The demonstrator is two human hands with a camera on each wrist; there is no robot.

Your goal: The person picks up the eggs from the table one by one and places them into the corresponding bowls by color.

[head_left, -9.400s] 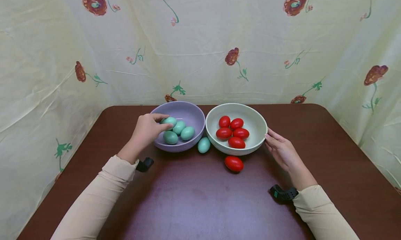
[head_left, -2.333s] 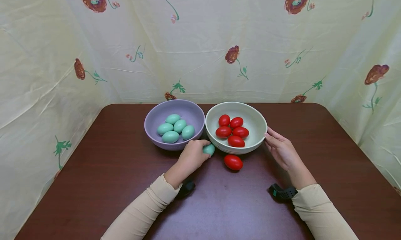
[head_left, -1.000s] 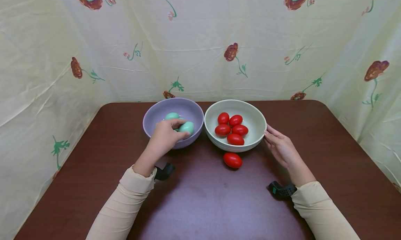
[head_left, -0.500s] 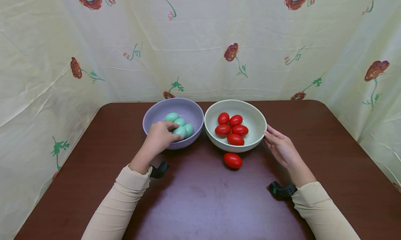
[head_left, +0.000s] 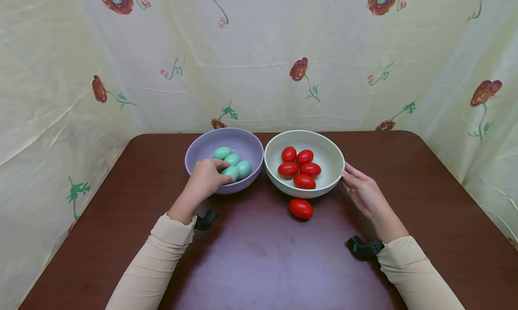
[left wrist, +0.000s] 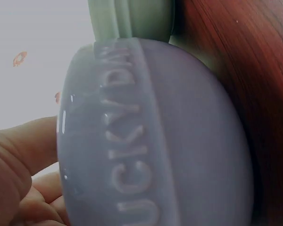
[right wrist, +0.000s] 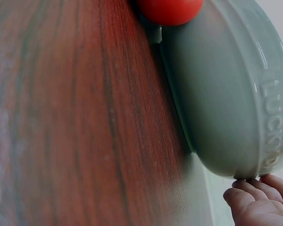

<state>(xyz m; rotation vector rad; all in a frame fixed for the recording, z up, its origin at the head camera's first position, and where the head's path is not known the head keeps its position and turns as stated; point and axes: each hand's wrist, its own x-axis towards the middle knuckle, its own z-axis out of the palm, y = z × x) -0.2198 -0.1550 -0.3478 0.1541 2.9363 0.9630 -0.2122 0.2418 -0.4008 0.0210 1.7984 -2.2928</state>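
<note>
My left hand [head_left: 206, 177] reaches over the near rim of the purple bowl [head_left: 194, 150] and pinches a pale green egg [head_left: 229, 171] between thumb and fingers, low among the other green eggs [head_left: 244, 168]. In the left wrist view the bowl's wall [left wrist: 203, 122] hides the egg. My right hand [head_left: 363, 191] rests its fingertips against the right side of the pale green bowl [head_left: 333, 159], fingers fairly straight. In the right wrist view the fingertips [right wrist: 240, 186] touch that bowl's outer wall. Several red eggs [head_left: 310, 169] lie inside it.
One red egg [head_left: 301, 209] lies on the dark brown table [head_left: 259, 265] just in front of the pale green bowl. The two bowls stand side by side at the back of the table, before a flowered curtain [head_left: 259, 54].
My left hand took the green egg from the table between the bowls and carried it left into the purple bowl, lowering it among the others. The right hand has stayed at its bowl.
</note>
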